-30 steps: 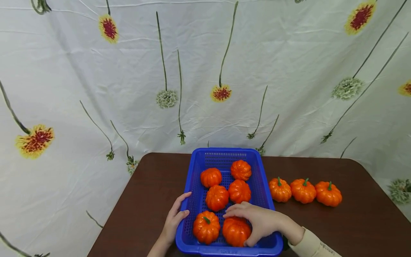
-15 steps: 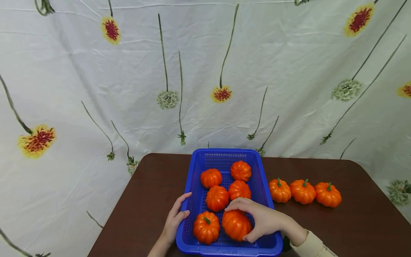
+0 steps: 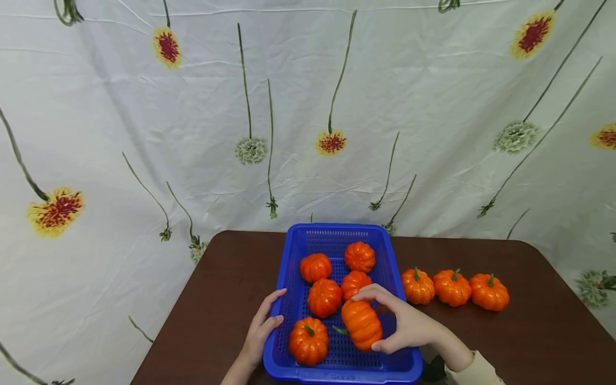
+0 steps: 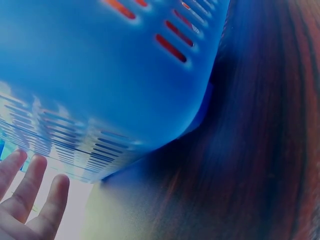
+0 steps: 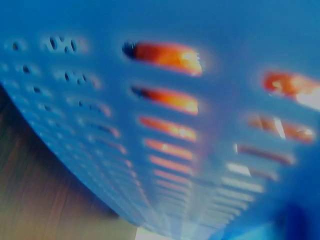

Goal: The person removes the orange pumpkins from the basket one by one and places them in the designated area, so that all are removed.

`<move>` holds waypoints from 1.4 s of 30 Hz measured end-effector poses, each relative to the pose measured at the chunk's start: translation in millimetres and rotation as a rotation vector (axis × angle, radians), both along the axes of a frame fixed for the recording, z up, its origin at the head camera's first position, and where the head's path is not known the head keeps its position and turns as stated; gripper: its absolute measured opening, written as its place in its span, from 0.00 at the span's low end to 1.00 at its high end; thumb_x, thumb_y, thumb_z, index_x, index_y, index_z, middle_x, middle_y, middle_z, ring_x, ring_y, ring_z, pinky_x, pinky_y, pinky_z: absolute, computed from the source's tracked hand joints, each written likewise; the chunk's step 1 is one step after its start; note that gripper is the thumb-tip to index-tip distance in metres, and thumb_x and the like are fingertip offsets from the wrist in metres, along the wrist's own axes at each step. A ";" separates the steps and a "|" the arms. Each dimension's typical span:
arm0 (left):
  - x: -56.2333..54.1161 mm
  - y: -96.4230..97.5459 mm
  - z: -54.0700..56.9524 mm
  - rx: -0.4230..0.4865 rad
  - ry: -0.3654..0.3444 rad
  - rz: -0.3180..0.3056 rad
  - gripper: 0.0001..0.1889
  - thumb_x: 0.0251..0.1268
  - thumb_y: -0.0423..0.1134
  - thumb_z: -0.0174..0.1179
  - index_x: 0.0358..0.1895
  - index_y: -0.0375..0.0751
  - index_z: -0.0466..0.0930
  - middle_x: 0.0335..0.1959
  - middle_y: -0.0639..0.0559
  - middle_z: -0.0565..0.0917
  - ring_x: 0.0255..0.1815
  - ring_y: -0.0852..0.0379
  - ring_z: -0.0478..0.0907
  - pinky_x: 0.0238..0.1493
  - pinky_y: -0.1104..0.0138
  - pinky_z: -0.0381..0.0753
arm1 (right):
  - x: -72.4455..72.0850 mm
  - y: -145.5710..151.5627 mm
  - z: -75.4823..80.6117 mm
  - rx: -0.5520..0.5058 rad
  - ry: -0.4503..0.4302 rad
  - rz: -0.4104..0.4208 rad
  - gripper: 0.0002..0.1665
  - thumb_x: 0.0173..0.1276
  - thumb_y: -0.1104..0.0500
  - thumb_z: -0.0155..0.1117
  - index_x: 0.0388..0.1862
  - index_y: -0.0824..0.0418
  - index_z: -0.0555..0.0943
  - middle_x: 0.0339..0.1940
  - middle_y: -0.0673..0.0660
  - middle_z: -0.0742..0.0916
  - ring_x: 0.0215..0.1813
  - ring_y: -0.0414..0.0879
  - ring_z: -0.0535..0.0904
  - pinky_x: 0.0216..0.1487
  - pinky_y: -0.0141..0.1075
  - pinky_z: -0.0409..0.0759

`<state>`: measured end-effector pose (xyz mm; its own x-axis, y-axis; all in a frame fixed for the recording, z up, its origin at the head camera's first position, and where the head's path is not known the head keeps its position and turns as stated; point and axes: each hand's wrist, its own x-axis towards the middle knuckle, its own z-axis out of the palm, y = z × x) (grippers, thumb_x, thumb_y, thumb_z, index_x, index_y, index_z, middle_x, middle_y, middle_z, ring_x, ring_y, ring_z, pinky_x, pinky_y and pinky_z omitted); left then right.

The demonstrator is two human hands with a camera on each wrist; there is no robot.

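Our right grip (image 3: pixel 405 323) pinches an orange pumpkin (image 3: pixel 362 324), tilted, in or just above the blue basket (image 3: pixel 341 376); our left grip (image 3: pixel 257 330), fingers extended, lies against its side. We judge this lifting or turning; the next move calls for clearing the neighbouring pumpkins (image 3: pixel 324 298).

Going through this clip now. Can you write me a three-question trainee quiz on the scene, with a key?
1. How many pumpkins sit on the table, outside the basket?
2. True or false: both hands are holding pumpkins.
3. In the head view, which way does the held pumpkin's green stem point? A) right B) left C) straight up

Key:
1. Three.
2. False: the right hand holds one; the left hand is at the basket's left rim.
3. B.
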<state>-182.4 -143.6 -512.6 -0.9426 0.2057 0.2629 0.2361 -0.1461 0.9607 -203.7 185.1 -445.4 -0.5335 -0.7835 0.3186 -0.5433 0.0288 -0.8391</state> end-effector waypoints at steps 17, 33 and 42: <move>-1.0 -0.5 -1.3 -0.015 0.015 0.008 0.26 0.63 0.26 0.44 0.66 0.31 0.60 0.63 0.29 0.62 0.55 0.45 0.71 0.50 0.62 0.76 | 18.1 27.8 -2.7 -0.141 -0.034 -0.220 0.49 0.51 0.71 0.66 0.70 0.64 0.54 0.66 0.57 0.68 0.61 0.46 0.70 0.57 0.37 0.71; -1.6 0.1 -1.1 -0.024 0.003 0.020 0.26 0.63 0.27 0.44 0.66 0.33 0.60 0.65 0.31 0.62 0.56 0.47 0.71 0.50 0.62 0.75 | 33.3 58.1 -14.6 -0.323 0.080 -0.521 0.55 0.43 0.81 0.64 0.71 0.72 0.50 0.68 0.55 0.66 0.62 0.40 0.67 0.57 0.27 0.68; -1.2 1.4 -0.5 -0.023 -0.017 0.029 0.26 0.63 0.27 0.43 0.66 0.33 0.60 0.65 0.31 0.61 0.57 0.42 0.69 0.51 0.62 0.75 | 40.0 70.4 -33.2 -0.415 0.072 -0.700 0.51 0.43 0.86 0.61 0.68 0.74 0.55 0.65 0.54 0.69 0.61 0.38 0.67 0.54 0.24 0.68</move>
<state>-183.6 -142.2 -513.1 -0.9524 0.1844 0.2427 0.2239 -0.1172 0.9675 -163.7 255.5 -478.6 -0.8229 -0.0869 0.5615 -0.5675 0.0765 -0.8198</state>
